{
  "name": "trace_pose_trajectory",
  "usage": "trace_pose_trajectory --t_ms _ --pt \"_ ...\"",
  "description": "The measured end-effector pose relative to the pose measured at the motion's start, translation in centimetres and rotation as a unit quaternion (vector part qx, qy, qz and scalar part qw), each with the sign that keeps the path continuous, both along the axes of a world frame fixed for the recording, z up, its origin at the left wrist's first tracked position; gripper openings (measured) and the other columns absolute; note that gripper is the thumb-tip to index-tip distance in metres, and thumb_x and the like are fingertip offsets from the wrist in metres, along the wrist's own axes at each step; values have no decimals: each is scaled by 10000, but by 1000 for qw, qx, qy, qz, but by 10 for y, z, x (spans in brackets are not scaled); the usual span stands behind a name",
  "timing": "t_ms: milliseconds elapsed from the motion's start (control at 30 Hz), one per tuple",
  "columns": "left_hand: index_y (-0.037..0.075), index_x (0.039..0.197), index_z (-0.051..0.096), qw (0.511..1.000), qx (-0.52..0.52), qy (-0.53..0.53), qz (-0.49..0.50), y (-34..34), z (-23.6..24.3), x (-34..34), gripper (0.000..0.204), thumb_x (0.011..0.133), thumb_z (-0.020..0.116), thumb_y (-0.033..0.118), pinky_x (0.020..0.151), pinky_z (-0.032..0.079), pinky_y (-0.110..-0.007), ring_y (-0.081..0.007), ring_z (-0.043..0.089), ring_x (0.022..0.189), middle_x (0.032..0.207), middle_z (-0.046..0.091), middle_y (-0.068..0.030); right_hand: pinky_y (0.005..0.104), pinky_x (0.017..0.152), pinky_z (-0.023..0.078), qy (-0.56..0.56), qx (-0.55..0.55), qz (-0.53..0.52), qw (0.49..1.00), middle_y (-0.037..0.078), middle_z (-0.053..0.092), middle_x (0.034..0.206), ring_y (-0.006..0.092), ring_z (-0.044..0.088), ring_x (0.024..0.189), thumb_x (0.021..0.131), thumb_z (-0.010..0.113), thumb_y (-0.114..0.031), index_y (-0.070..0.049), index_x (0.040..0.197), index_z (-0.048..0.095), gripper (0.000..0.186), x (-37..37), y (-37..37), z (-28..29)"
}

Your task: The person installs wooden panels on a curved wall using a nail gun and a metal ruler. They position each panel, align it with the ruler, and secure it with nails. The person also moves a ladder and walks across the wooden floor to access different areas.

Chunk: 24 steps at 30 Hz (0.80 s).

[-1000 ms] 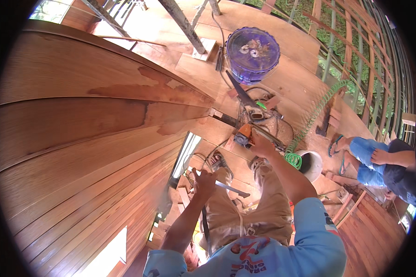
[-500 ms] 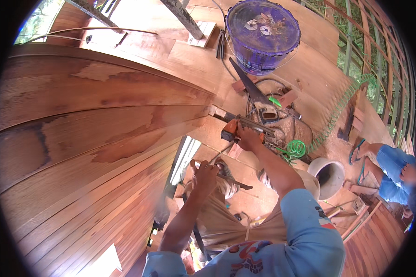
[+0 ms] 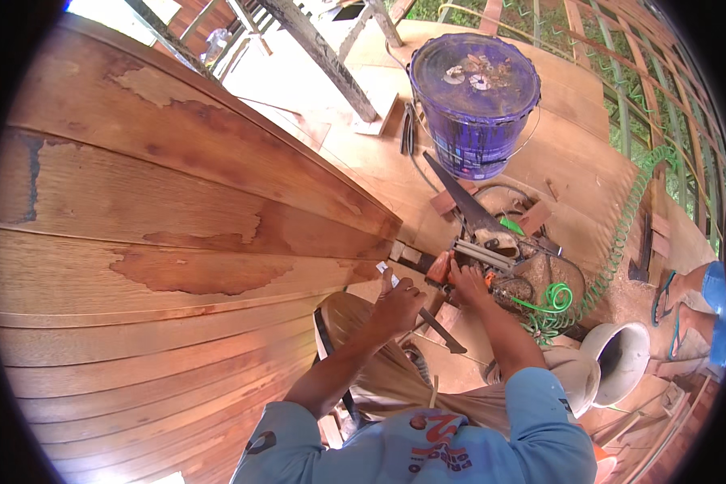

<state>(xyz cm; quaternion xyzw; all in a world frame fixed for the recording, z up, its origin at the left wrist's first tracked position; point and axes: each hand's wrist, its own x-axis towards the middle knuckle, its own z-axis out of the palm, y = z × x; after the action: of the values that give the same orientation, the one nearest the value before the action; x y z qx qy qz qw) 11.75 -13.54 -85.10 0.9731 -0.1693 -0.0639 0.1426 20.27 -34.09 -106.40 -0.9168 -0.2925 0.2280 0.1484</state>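
My left hand is closed around a dark, flat bar-like tool whose far end sticks out toward the lower right. A small whitish piece shows by its thumb; whether it belongs to the tool I cannot tell. Just to the right, my right hand is closed on an orange and dark nail gun with a long grey magazine, low by the floor. Its grip is partly hidden by the fingers. A handsaw lies right behind it, among dark cords and wood scraps.
A wooden plank wall with patchy stain fills the left. Behind the saw stands a lidded purple bucket. A coiled green hose runs along the right, near a pale cylindrical container and another person's sandalled feet. A hammer lies there.
The view has shifted and turned, so the wall and floor things appear lower. My left hand has come up closer to my right hand and the nail gun, still holding the bar-like tool.
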Motion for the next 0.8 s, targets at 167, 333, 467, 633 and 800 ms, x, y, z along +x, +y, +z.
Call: trace_pose_trajectory --t_ms 167,333,467,633,800 --pt "137 840 651 992 35 -86 -84 24 18 12 72 799 612 93 1122 147 -637 -214 586 1051 819 641 -21 496 1030 416 20 -62 13 998 204 585 1192 380 543 1189 778 727 -261 -89 1528 335 864 -9 -2 0" --pt "133 820 635 968 64 -121 -212 62 47 20 34 825 602 127 1147 165 -602 -200 565 1059 799 611 -14 463 912 515 65 -25 -136 988 191 658 1140 379 634 1056 879 670 -304 -65 1223 687 419 15 17 50" --pt "126 796 621 954 53 -186 -231 71 47 30 37 823 597 118 1149 197 -586 -210 570 1019 784 607 -25 384 742 538 161 333 -302 879 157 705 1024 272 678 853 921 630 -290 -37 1182 699 370 21 44 109" --pt "124 804 629 949 1 -238 -206 61 48 48 24 821 612 127 1124 232 -578 -216 588 986 812 623 -36 366 771 528 180 428 -347 815 99 682 1030 165 641 896 970 550 -305 34 1289 611 469 -35 65 172" --pt "116 890 675 960 -36 -200 -192 62 80 54 74 838 625 132 1144 202 -586 -205 590 1061 882 662 -31 405 1015 474 48 509 -163 844 196 631 1281 310 613 1175 971 535 -285 49 1477 390 623 -97 58 193"
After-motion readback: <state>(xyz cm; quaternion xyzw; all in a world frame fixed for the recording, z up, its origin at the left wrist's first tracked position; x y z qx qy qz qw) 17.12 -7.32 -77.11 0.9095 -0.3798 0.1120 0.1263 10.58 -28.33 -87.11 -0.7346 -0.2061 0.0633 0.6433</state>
